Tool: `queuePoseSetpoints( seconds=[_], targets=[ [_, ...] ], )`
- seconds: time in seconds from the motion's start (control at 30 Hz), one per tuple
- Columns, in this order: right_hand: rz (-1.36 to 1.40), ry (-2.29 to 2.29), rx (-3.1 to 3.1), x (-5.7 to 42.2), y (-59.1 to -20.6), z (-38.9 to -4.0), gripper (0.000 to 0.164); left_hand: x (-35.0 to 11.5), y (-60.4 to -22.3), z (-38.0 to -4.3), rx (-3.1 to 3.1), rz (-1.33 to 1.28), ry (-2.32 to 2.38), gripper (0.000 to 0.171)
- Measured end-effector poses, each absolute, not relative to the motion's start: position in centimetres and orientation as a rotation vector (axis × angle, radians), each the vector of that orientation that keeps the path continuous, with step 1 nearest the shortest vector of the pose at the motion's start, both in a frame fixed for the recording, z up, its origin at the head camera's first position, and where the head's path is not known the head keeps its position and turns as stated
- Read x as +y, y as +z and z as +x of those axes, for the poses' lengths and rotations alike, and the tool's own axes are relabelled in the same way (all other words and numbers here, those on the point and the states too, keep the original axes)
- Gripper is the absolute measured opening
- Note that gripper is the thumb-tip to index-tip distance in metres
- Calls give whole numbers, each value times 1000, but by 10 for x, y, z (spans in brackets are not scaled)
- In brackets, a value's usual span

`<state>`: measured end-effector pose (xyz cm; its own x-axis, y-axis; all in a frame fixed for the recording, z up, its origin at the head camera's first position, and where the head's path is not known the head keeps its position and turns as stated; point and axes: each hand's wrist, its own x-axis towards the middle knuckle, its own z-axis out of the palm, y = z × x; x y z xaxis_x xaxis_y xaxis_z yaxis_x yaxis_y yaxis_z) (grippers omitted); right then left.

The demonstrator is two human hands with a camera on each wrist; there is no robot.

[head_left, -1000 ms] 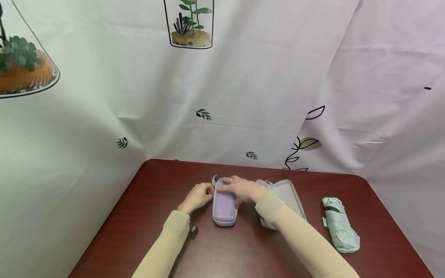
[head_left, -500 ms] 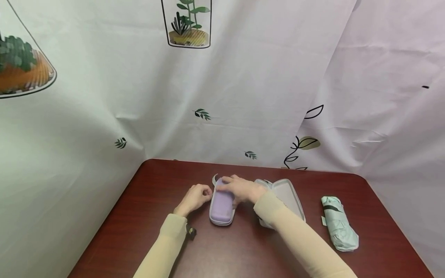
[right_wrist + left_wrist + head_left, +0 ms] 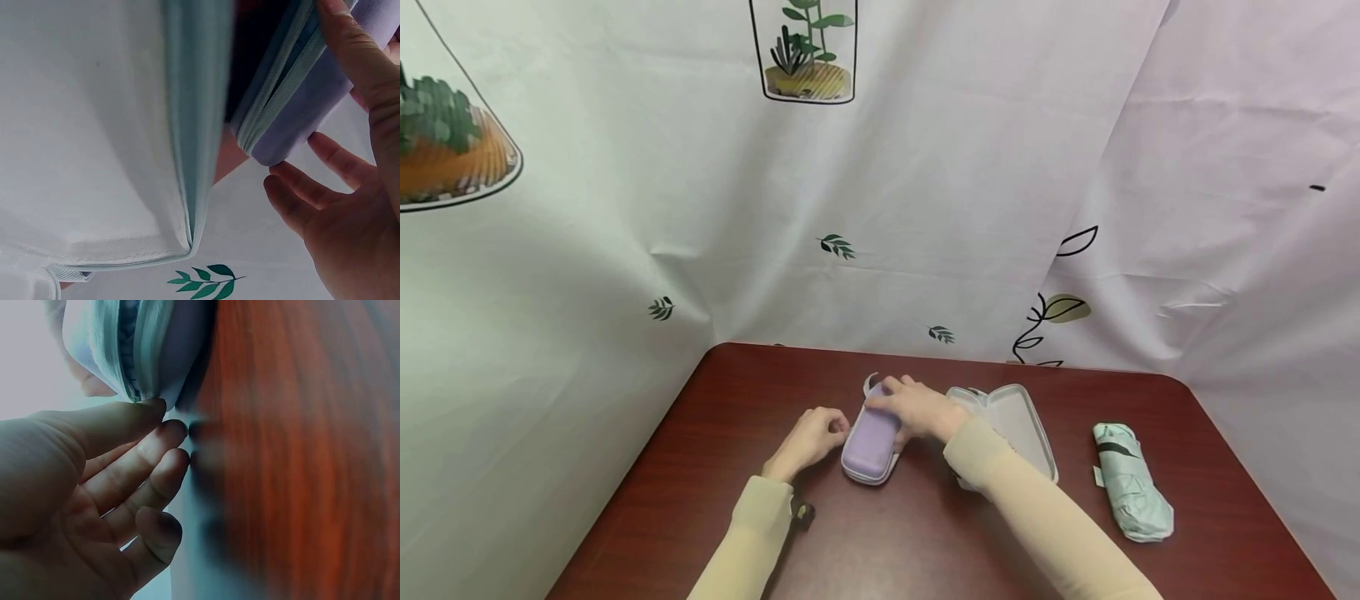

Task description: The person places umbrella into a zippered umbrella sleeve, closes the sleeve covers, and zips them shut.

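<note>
On the table (image 3: 925, 542), seemingly, the purple case (image 3: 872, 440) slants away rightward.

Two hands: one left hand (image 3: 808, 437), one right hand (image 3: 917, 408). Two cases, one purple case (image 3: 871, 446) and one open pale case (image 3: 1024, 423), plus one folded umbrella (image 3: 1133, 483) and one table (image 3: 887, 542). Cloth backdrop (image 3: 940, 208): two printed plant jars (image 3: 808, 82), three small leaf sprigs (image 3: 837, 247) in full.
</note>
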<state>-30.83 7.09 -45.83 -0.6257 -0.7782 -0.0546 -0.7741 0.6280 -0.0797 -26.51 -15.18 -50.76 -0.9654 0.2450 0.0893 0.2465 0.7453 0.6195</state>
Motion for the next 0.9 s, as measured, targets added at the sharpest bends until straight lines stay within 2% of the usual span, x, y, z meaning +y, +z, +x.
queuePoseSetpoints(
  seconds=[0.4,0.9],
  targets=[
    [-1256,-27,2871,65,-462,-305,83,-164,-509,-253,-2916,-419,-1029,14],
    [-1011,89,3004,50,-461,-298,83,-186,-506,-251,-2967,-308,-1008,13]
  ],
)
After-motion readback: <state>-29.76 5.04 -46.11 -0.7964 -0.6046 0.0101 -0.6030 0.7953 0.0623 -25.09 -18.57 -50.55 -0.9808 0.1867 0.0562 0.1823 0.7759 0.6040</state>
